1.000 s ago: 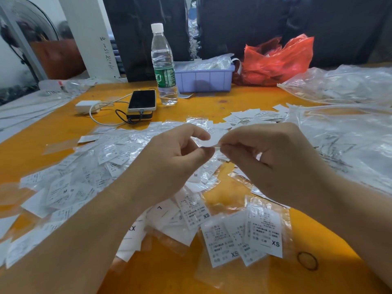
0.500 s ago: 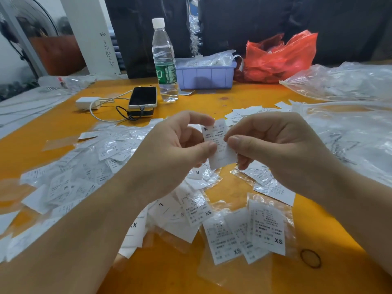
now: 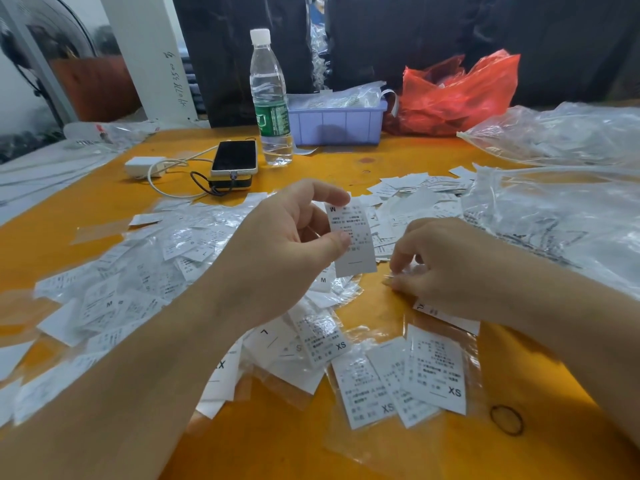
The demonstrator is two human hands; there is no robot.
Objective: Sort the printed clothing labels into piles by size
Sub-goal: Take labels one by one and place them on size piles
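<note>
1. The left hand (image 3: 277, 251) is raised above the table (image 3: 114, 202), pinching an M label (image 3: 351, 237) between thumb and forefinger; the label hangs upright, its "M" at the top left corner.
2. The right hand (image 3: 446, 261) is low on the table just right of that label, fingers curled down onto small clear sleeves and labels. Its fingertips are blurred, so I cannot tell whether it pinches one or only presses on them.
3. An XL label (image 3: 446, 315) lies partly under the right wrist.
4. Nearest the camera, three XS labels (image 3: 436, 372) in clear sleeves lie fanned and overlapping, with a rubber band (image 3: 506, 419) just to their right.
5. Under the left forearm sits a mixed heap (image 3: 298, 348) showing L, S, XS and XX prints.
6. To the left spreads a wide heap of sleeved labels (image 3: 138, 271), several marked M.
7. Behind the hands lies a loose scatter of bare labels (image 3: 415, 192).
8. Clear plastic bags (image 3: 554, 216) crowd the right side of the table.
9. At the back stand a water bottle (image 3: 270, 98), a lilac bin (image 3: 337, 123) and a red bag (image 3: 457, 95).
10. A phone (image 3: 234, 156) rests on a dark power bank beside the bottle, with a white charger (image 3: 143, 166) and cable to its left.
</note>
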